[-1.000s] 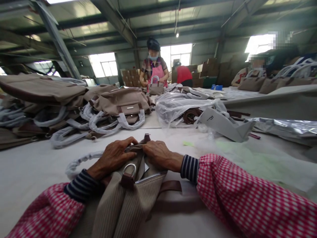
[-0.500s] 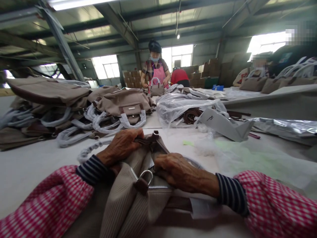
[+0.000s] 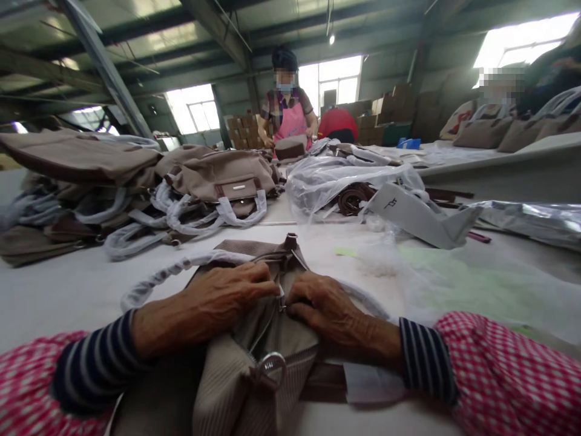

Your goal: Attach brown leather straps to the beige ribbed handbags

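A beige ribbed handbag [image 3: 236,387] lies in front of me with its zipped opening towards me. My left hand [image 3: 213,306] reaches over the bag's left side, its fingers closed at a small white piece near the middle of the opening. Close beside it, my right hand [image 3: 329,309] has its fingers curled on the right edge of the opening. What exactly the fingertips pinch is partly hidden. A metal ring [image 3: 272,368] hangs at the bag's near end, between the zipper sides. A plastic-wrapped handle [image 3: 140,290] arches out to the left.
Handbags with wrapped handles [image 3: 227,181] are piled at the back left. Clear plastic [image 3: 313,188], a coiled brown strap [image 3: 354,198] and a white card piece [image 3: 417,215] lie at the back right. Across the table stands a person in a pink apron [image 3: 290,124].
My left hand has left the bag's far left edge and come to the middle of the opening, beside my right hand. The bag's opening has drawn narrower.
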A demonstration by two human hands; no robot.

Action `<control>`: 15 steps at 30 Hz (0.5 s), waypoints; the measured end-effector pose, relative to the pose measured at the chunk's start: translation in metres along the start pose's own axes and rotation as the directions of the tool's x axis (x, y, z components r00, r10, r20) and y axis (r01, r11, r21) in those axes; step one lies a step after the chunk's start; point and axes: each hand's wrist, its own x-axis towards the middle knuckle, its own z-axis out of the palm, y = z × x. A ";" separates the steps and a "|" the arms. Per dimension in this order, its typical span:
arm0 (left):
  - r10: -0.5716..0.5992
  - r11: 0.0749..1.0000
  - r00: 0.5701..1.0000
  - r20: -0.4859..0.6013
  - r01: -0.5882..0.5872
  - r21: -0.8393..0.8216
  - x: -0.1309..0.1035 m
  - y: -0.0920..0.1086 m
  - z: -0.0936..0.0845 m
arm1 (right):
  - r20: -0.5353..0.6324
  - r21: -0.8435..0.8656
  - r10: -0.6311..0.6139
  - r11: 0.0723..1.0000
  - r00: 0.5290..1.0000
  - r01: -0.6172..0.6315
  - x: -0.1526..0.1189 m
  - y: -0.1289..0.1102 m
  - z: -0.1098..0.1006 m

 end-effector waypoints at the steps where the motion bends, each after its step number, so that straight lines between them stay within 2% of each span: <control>1: -0.006 1.000 1.000 -0.017 0.007 0.014 -0.004 -0.005 0.007 | -0.024 -0.007 -0.024 1.000 0.999 0.024 0.001 0.001 0.002; 4: -0.012 0.995 0.998 -0.063 0.018 0.095 -0.009 -0.010 0.019 | -0.074 -0.034 -0.115 0.993 0.991 0.113 0.003 0.004 0.006; 9: 0.049 0.972 0.996 -0.070 -0.032 0.232 -0.004 -0.004 0.022 | -0.087 -0.105 -0.213 0.973 0.973 0.204 0.004 0.002 0.006; 13: 0.084 0.922 0.988 -0.129 -0.028 0.387 -0.011 -0.012 0.037 | -0.036 -0.097 -0.158 0.983 0.987 0.154 0.005 -0.003 0.005; 15: 0.143 0.898 0.980 -0.137 -0.070 0.435 -0.017 -0.022 0.047 | 0.023 -0.063 -0.106 0.992 0.994 0.107 0.005 -0.005 0.003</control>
